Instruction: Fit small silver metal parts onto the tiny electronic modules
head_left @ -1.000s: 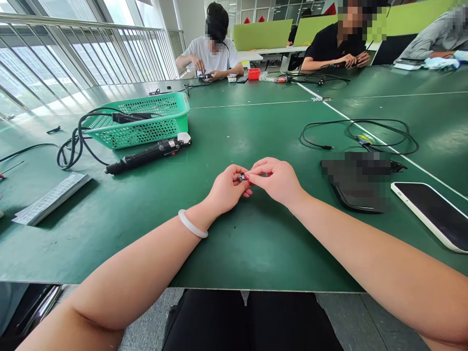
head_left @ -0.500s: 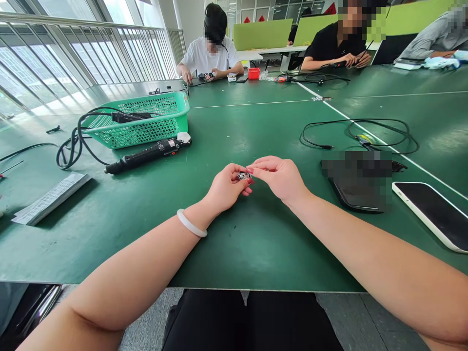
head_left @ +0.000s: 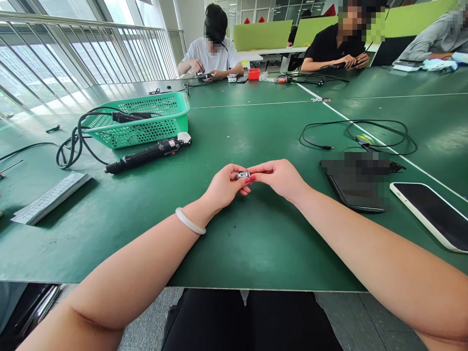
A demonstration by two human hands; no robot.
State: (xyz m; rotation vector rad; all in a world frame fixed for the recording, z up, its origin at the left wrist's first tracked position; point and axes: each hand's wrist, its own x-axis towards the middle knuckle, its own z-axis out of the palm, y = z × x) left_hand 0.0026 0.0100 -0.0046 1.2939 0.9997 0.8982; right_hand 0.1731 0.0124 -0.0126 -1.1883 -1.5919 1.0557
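Note:
My left hand (head_left: 225,186) is closed, pinching a small black-and-silver part (head_left: 243,175) between thumb and fingers above the green table (head_left: 241,253). The part is too small for me to tell its kind. From the right, my right hand (head_left: 280,178) meets it, thumb and fingertips pressed together at the part's right end. My fingers hide that end. To the left of both hands lies a black electric screwdriver (head_left: 146,155) with a cable.
A green plastic basket (head_left: 135,136) holds a black adapter (head_left: 131,117). Folded paper (head_left: 51,197) lies at left. On the right are a black case (head_left: 354,192), a white-edged phone (head_left: 431,214) and a looped black cable (head_left: 405,124). Several people sit across the table.
My right hand has shifted slightly, and its fingertips have straightened and drawn together at the part's right end. More of the part shows. Across the table, a person's hand has lifted towards a device.

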